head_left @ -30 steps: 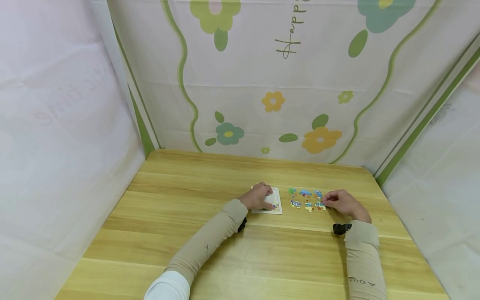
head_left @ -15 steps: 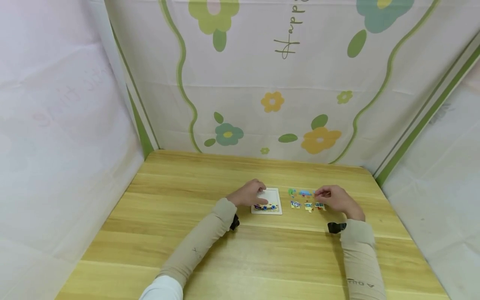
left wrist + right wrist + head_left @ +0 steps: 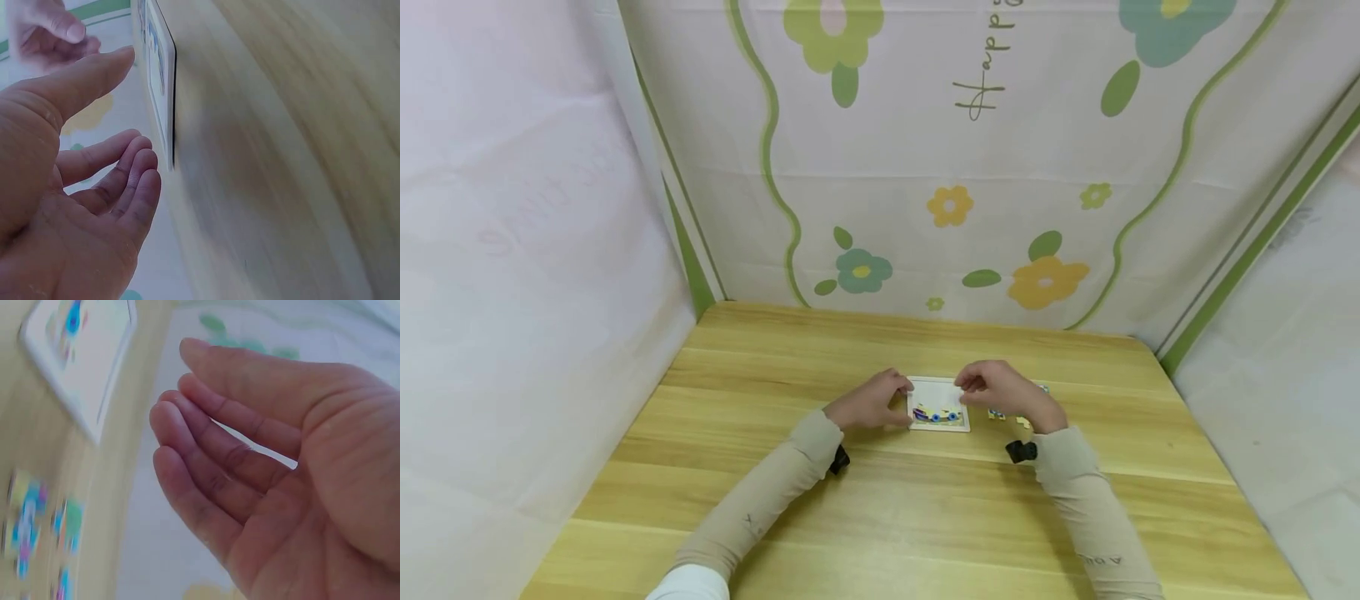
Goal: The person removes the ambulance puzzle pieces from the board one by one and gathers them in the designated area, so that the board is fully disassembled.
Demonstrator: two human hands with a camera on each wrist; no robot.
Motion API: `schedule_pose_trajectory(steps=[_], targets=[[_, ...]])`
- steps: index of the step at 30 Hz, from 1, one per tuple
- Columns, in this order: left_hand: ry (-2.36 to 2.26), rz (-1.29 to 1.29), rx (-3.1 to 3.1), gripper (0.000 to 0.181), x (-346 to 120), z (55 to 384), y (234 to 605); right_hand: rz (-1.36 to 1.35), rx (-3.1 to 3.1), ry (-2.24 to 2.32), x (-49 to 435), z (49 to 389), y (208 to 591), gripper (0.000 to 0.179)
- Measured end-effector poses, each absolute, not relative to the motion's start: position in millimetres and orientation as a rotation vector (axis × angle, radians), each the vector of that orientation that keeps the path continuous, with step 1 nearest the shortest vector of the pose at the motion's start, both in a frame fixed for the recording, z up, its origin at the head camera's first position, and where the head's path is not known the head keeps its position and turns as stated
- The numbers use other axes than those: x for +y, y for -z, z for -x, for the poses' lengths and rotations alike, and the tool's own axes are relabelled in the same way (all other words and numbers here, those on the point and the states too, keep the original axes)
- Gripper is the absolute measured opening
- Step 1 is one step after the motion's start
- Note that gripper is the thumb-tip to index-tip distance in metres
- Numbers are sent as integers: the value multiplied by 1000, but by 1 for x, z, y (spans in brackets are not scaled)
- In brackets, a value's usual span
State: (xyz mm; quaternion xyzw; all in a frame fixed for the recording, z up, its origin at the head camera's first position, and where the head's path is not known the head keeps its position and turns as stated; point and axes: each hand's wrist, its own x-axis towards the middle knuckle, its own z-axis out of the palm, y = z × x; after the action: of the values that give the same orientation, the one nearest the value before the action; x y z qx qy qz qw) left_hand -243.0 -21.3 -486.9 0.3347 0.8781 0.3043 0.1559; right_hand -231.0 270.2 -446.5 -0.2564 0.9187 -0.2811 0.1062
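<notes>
The beige fabric left sleeve (image 3: 771,492) carries a small dark x-like mark (image 3: 752,524); the beige fabric right sleeve (image 3: 1090,508), dark scrawled lettering (image 3: 1103,561). Both have loose cuffs. Small black blocky devices (image 3: 1021,452) sit by the wrists. White cloth (image 3: 691,584) covers the upper left arm.

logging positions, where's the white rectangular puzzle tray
In the head view, the tray lies on the wood-grain table between left hand and right hand, left of the colourful loose pieces.
</notes>
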Motion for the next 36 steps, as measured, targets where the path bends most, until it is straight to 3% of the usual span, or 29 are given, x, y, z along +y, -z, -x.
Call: schedule_pose_trajectory(steps=[7, 13, 36], targets=[[-833, -1039, 2499, 61, -15, 241, 490, 986, 2618, 677, 225, 236, 453, 26], [-803, -1063, 2516, 57, -11, 243, 494, 999, 2600, 618, 208, 238, 460, 30], [-742, -1034, 2532, 49, -6, 244, 489, 1003, 2646, 533, 205, 240, 474, 23]])
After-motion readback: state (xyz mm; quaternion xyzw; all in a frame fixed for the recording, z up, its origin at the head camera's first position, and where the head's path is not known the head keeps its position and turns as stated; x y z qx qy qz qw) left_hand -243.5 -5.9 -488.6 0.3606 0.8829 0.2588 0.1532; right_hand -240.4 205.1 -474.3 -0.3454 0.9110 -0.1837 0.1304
